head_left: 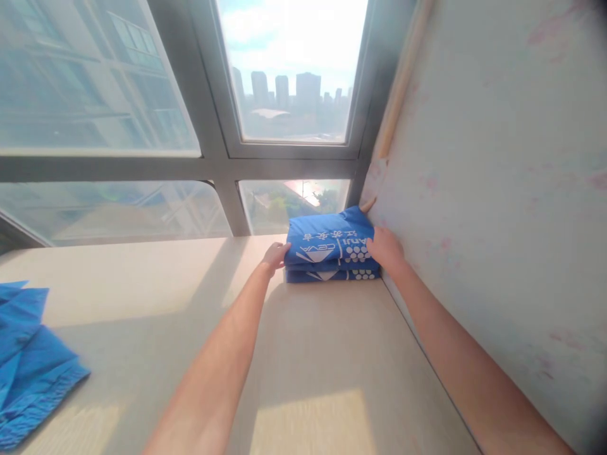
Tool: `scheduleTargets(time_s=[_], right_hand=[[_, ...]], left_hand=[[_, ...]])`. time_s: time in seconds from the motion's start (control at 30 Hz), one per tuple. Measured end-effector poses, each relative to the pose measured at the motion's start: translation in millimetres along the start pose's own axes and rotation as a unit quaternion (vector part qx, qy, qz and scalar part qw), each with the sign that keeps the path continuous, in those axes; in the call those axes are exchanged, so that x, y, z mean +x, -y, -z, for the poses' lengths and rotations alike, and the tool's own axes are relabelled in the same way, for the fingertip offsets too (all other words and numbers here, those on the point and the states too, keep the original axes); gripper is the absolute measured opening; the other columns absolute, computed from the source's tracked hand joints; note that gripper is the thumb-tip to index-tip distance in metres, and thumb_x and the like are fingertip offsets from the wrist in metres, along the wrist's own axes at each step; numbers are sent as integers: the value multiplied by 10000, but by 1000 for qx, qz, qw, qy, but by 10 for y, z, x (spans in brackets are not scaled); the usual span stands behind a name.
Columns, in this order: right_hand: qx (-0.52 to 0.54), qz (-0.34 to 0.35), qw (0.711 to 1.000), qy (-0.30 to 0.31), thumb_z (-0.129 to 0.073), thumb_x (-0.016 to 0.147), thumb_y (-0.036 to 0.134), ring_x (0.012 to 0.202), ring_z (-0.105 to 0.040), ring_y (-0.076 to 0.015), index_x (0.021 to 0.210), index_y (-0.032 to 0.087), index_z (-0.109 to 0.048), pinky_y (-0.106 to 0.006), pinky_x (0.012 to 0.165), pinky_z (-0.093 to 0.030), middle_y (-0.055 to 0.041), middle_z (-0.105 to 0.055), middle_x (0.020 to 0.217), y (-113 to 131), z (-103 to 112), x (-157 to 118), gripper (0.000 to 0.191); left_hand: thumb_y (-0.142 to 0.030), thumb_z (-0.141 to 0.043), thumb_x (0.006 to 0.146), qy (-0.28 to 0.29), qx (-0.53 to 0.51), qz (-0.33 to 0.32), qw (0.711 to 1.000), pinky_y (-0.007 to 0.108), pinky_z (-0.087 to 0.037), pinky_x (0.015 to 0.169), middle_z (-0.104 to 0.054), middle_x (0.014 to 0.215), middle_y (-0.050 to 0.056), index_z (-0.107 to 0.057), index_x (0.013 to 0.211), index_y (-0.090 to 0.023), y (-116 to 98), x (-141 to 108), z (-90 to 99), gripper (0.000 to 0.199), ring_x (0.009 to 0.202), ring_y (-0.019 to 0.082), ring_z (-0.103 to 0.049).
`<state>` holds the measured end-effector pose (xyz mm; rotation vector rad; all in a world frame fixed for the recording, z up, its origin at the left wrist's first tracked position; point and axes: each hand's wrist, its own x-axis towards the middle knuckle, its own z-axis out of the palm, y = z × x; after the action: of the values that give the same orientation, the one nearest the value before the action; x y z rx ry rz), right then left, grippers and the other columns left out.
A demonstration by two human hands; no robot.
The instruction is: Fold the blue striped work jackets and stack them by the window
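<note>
In the head view, a folded blue garment (pixel 322 230) with white printed lettering and logos tops a small stack in the far right corner of the wooden surface. Beneath it shows another folded blue garment (pixel 308 277) with similar print. My left hand (pixel 275 256) grips the top garment's left edge, thumb on the upper side. At its right edge, my right hand (pixel 385 248) is closed on the cloth, close to the wall. Some fingers of both hands are hidden by the fabric.
More blue cloth (pixel 33 366) with a gathered edge lies at the left of the pale wooden surface (pixel 303 354). Grey-framed windows (pixel 294 167) rise behind the stack. A floral wall (pixel 497 189) bounds the right side, with a wooden strip (pixel 403 88) along it.
</note>
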<state>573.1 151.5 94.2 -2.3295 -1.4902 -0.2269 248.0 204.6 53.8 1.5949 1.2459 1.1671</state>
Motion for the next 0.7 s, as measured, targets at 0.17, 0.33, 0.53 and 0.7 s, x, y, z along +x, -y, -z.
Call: scheduleTargets(time_s=[0.17,0.33,0.53,0.7], right_hand=[[57,163,974,-147,-465,934,196,1342,-464,-310,1306,139,-595,-484,1104,-381,-169,-548,1431,128,-790,-1012,398],[36,174,983,-43,-470,939,244,1369,-422,-362,1334,140,-587,-554,1086,-380,-193,-460,1515,202,-1291,-1802,424],[-10,145,989,3,-467,948,313,1360,-423,-383,1366,153,-593,-546,1082,-372,-193,-454,1510,187,-1322,-1785,465],[-22,130,991,5,-439,949,363,1302,-466,-395,1371,123,-597,-552,1035,-396,-240,-507,1416,124,-1314,-1825,510]], left_hand=[[-376,-619,959,27,80,-8,996,493,-531,975,-612,1309,110,-597,1288,-180,522,-156,22,384,1139,255,-621],[-321,-526,965,105,321,-97,936,593,-241,1205,-528,1494,126,-611,1341,-239,911,-831,233,394,1425,338,-408],[-502,-404,987,163,510,-103,838,576,-162,1226,-321,1644,111,-396,1544,-246,968,-1195,300,613,1518,343,-255],[-522,-341,995,178,498,-61,847,554,-138,1239,-271,1666,93,-366,1557,-238,827,-1277,219,631,1538,317,-194]])
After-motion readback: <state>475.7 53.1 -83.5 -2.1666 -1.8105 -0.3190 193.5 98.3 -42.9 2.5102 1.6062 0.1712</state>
